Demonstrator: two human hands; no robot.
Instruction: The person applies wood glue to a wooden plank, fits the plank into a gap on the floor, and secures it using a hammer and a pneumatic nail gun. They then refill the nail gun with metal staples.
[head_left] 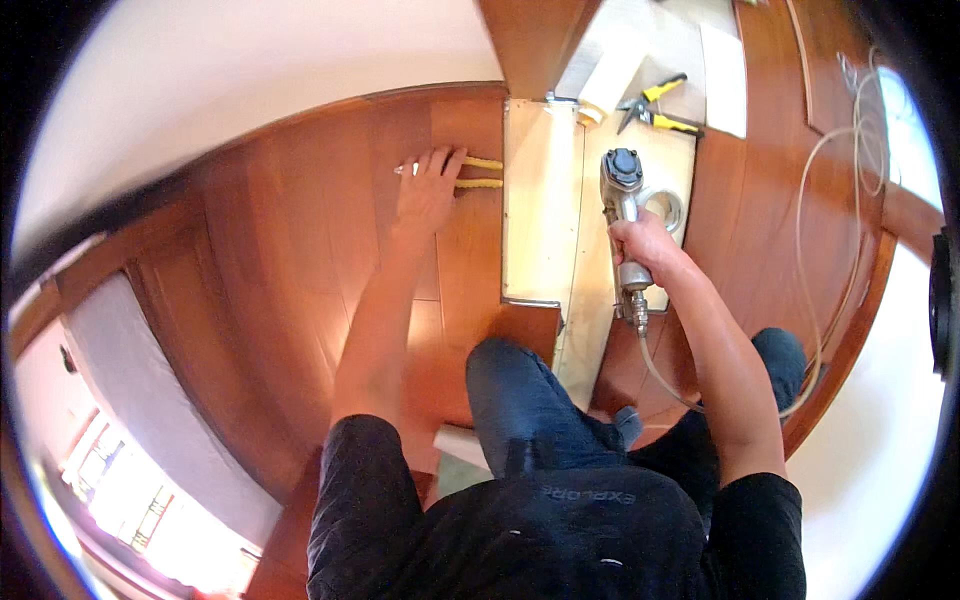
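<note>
My right hand (648,240) is wrapped around the grip of a silver and black air nail gun (622,180), above pale bare boards (540,200). A clear air hose (655,368) runs from the fitting at its lower end. On the left, my left hand (430,190) is closed over the middle of a hand tool with two yellow handles (480,183), low over the reddish-brown wood floor (330,240). The tool's metal tip shows past my fingers; its jaws are too covered to tell the kind. A roll of tape (664,208) lies beside the nail gun.
Yellow and black cutting pliers (655,105) lie at the far end of the pale boards, near a whitish roll (608,85). Brown wood uprights (535,45) stand at the back. The hose loops (860,150) along the right side. My bent knee (515,385) is close to the board edge.
</note>
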